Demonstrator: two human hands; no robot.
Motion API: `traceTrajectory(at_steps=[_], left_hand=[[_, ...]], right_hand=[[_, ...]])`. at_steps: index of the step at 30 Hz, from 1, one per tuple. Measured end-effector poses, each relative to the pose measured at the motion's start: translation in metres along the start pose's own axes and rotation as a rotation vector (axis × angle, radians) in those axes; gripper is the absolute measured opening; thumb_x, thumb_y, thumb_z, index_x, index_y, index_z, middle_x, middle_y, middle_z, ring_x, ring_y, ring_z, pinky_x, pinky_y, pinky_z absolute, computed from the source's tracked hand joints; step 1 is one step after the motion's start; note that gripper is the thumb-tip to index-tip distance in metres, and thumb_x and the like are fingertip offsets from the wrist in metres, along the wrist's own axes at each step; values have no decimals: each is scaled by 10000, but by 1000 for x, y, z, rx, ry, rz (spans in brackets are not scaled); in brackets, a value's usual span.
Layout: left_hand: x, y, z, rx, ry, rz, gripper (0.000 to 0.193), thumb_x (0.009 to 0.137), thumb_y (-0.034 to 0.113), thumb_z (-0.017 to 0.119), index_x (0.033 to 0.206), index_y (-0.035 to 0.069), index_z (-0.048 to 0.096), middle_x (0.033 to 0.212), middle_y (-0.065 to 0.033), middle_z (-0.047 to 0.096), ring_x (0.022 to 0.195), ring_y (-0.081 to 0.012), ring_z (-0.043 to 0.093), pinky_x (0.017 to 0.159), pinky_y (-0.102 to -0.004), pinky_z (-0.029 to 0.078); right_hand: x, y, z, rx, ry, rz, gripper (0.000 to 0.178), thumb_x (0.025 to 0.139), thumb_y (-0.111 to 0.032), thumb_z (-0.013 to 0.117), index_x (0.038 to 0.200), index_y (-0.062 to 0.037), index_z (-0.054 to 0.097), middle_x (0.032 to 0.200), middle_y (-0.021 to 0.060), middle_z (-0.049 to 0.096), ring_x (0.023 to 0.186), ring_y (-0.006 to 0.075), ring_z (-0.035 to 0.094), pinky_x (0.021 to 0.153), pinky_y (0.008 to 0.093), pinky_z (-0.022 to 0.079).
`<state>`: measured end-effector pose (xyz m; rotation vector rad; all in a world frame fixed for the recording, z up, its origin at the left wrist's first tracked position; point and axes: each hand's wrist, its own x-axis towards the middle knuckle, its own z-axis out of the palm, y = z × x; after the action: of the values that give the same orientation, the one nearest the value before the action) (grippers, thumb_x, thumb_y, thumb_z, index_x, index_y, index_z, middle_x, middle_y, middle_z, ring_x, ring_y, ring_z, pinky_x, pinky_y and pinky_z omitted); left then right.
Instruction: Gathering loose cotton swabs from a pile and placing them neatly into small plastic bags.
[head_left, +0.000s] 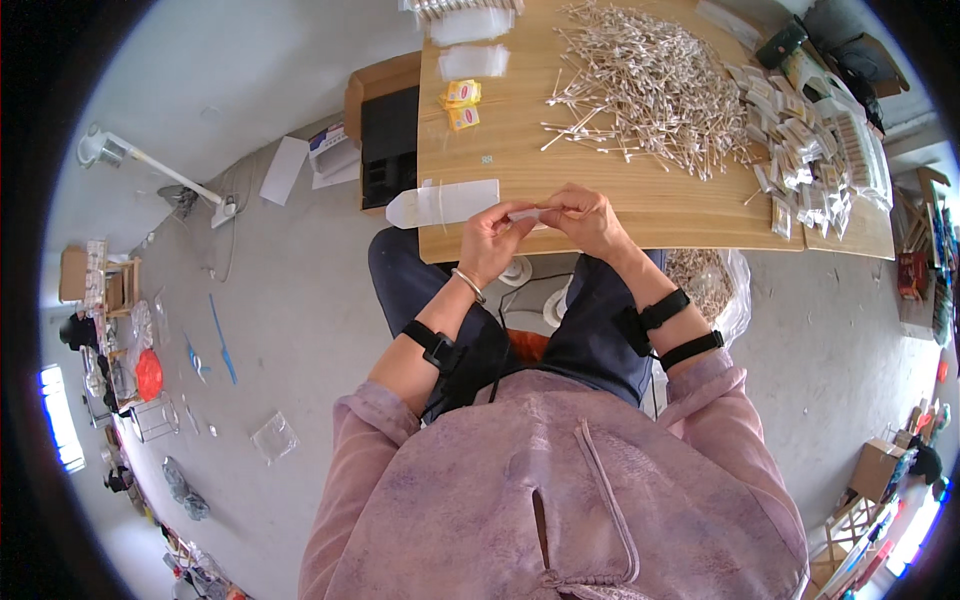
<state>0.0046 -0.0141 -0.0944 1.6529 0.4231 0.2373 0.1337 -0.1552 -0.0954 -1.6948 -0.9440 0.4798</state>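
At the table's front edge, my left hand [486,240] and my right hand [590,222] are close together. Their fingers pinch a small translucent plastic bag [524,213] from both sides; much of it is hidden by the fingers. Just left of my hands, a flat white card strip [465,201] with a pointed end lies on the wooden table [510,130] and overhangs its left edge. A large loose pile of cotton swabs [650,85] spreads beyond my right hand. Small yellow packets [462,105] lie farther back on the left.
Stacks of clear bags [474,62] lie at the back left. Many filled packs of swabs [810,150] crowd the right side. An open cardboard box [390,130] stands left of the table. Under its right part sits a plastic sack of swabs [705,285].
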Motion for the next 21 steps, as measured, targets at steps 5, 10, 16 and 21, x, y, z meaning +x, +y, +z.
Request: traceTrajectory(at_steps=[5,10,16,21], left_hand=[[2,-4,4,-200,29,156,148,861,7,639,1003,-30,653,856,-30,661,766,-50,579,661,-202,480],[4,-15,4,-112,53,133,160,865,6,634,1019,-36,631,914,-59,667,828,-78,604,740,-223,500],[4,-21,6,-279,116,190,190,858,3,637,1043,-33,619,951,-64,669,912,-140,626,832,-264,502],[6,-12,0,-85,59,190,168,846,19,657,1007,-27,641,901,-63,671,875,-127,624,782,-248,503]], right_hand=[[1,7,7,106,-11,52,127,763,-84,743,860,-25,687,789,83,619,751,182,602,688,304,479],[0,2,8,-18,-18,90,237,778,-100,748,972,-6,651,868,48,635,830,134,590,750,273,472],[0,-20,7,-167,-7,-150,285,744,-100,768,1003,-34,668,930,89,655,911,231,610,824,334,478],[1,-11,7,-143,10,-112,206,748,-72,761,934,-40,679,880,82,657,871,228,615,805,321,481]])
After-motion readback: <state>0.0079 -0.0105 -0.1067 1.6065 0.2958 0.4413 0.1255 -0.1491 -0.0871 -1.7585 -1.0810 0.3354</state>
